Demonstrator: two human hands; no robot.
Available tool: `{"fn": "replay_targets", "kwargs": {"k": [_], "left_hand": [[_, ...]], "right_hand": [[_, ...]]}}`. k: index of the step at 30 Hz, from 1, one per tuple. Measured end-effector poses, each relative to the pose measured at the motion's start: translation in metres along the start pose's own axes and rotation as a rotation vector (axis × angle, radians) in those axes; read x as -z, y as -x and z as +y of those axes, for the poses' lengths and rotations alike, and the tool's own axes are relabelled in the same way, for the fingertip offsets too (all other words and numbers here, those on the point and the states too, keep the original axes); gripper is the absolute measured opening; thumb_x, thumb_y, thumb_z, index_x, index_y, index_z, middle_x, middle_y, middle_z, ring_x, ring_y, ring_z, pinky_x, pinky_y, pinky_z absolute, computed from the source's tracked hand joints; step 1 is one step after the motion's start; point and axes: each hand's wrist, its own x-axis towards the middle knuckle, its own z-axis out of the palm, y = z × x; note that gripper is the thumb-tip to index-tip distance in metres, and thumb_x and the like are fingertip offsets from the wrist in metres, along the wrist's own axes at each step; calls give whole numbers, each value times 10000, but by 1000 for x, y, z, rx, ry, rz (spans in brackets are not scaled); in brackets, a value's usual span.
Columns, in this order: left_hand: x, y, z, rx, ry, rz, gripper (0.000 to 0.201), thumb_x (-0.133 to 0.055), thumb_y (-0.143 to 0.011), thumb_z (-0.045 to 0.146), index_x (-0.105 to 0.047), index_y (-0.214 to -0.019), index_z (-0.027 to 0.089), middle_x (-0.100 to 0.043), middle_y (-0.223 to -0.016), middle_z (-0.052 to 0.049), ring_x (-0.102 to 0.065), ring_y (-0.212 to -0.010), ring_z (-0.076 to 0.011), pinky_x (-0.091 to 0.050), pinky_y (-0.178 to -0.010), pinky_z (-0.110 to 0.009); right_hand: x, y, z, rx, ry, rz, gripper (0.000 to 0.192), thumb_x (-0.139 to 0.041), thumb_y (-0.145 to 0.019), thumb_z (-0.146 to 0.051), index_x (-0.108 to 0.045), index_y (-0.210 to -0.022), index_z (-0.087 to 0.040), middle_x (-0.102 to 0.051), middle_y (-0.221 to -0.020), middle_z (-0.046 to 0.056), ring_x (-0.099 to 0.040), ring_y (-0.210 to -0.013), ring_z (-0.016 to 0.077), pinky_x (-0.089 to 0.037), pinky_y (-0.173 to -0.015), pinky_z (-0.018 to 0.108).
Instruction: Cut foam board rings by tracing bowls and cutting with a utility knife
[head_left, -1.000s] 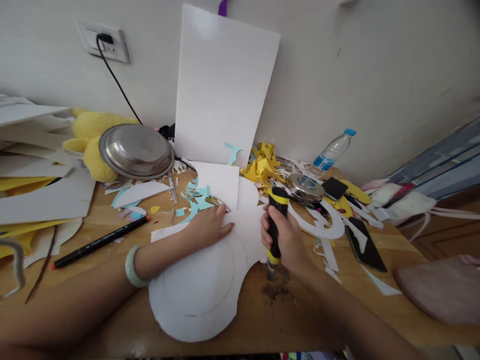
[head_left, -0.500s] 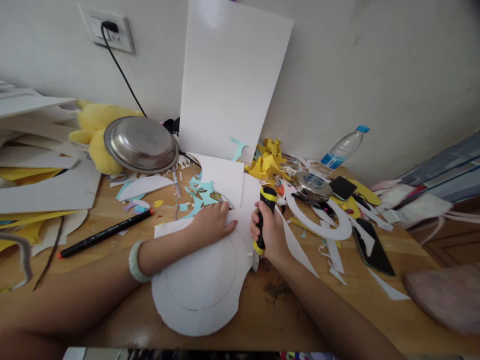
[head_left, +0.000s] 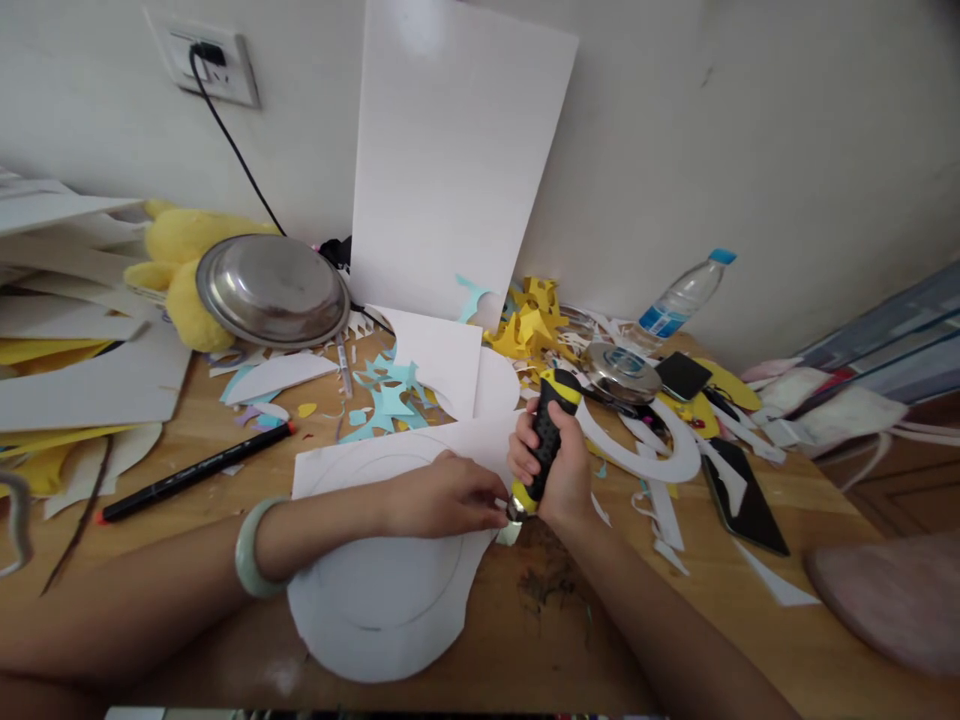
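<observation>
A white foam board (head_left: 382, 640), with a circle drawn on it and a curved lower edge, lies flat before me. My left hand (head_left: 450, 495) rests across it, thumb and fingertips drawn together at its right edge. In my right hand (head_left: 559, 455) is a craft knife (head_left: 550, 432) with a thick black-and-yellow handle, tilted with its metal collar down beside my left fingertips. Its blade cannot be made out. Just under the collar sits a small pale scrap (head_left: 508, 535).
White offcuts (head_left: 436, 355), light-blue scraps (head_left: 394, 395) and yellow scraps (head_left: 536, 320) lie behind the board. A black marker (head_left: 199, 483) and steel bowl (head_left: 274, 290) are at left. A white ring (head_left: 679, 455), round tin (head_left: 622, 370), bottle (head_left: 686, 295) and phone (head_left: 746, 500) are at right.
My left hand has slid right and nearer to me, its fingertips now beside the knife's lower end. The knife has tilted, its top leaning right. The view has shifted slightly.
</observation>
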Motion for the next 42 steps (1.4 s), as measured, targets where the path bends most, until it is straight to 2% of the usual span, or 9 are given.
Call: {"fn": "replay_targets", "kwargs": {"k": [5, 8, 11, 14, 17, 21, 25, 34, 42], "left_hand": [[-3, -6, -5, 109, -140, 41, 207, -459, -884, 264, -652, -858, 191, -662, -759, 34, -575, -647, -94, -409, -600, -174], [18, -4, -15, 238, -273, 149, 204, -449, -855, 234, -649, -838, 194, -655, -794, -9, -599, -716, -151, -426, -652, -233], [49, 4, -26, 407, -462, 361, 278, -361, -839, 128, -599, -980, 106, -579, -1027, -165, -549, -982, -304, -364, -836, -422], [69, 14, -31, 651, -830, 507, 286, -350, -832, 114, -579, -995, 60, -539, -1044, -212, -523, -1012, -356, -350, -819, -455], [67, 17, -27, 686, -960, 437, 275, -367, -858, 191, -589, -958, 63, -567, -996, -191, -561, -928, -338, -382, -764, -420], [47, 10, -18, 559, -836, 274, 309, -357, -889, 282, -605, -932, 103, -629, -896, -142, -600, -868, -296, -406, -764, -398], [35, 4, -22, 563, -762, 208, 355, -388, -885, 371, -618, -935, 105, -648, -911, -150, -623, -824, -298, -449, -690, -374], [33, 2, -36, 625, -658, 148, 455, -336, -888, 495, -614, -954, 140, -665, -883, -138, -632, -830, -294, -472, -674, -366], [32, 2, -37, 630, -654, 133, 473, -329, -885, 501, -622, -927, 131, -668, -855, -147, -636, -820, -302, -474, -671, -374]], "right_hand": [[0, 0, 2, -14, 11, -11, 261, -576, -691, -410, -425, -769, -212, -370, -474, -113, -261, -291, 22, -208, -275, 132], [1, 0, 3, -19, 44, 6, 279, -582, -680, -418, -411, -761, -212, -370, -477, -114, -270, -293, 22, -212, -277, 135], [2, -1, 4, -22, 82, 31, 288, -586, -677, -421, -403, -753, -213, -373, -473, -115, -272, -291, 23, -216, -276, 137], [1, -1, 8, -14, 109, 46, 274, -586, -686, -409, -407, -755, -212, -388, -471, -112, -281, -292, 27, -225, -274, 140], [0, 0, 13, -18, 138, 50, 264, -579, -697, -408, -411, -758, -213, -395, -475, -111, -289, -293, 30, -232, -269, 144], [-2, 3, 18, -4, 195, 59, 268, -575, -710, -419, -412, -763, -213, -396, -489, -111, -289, -293, 27, -242, -267, 148], [-3, 6, 19, 18, 218, 43, 273, -571, -721, -430, -411, -771, -215, -394, -493, -112, -291, -294, 27, -247, -270, 146], [-3, 12, 20, 61, 243, -20, 240, -550, -757, -414, -419, -806, -219, -402, -504, -110, -309, -303, 29, -252, -276, 140], [-4, 11, 21, 73, 281, 29, 246, -546, -759, -426, -419, -794, -219, -406, -511, -111, -316, -303, 29, -258, -268, 146]]}}
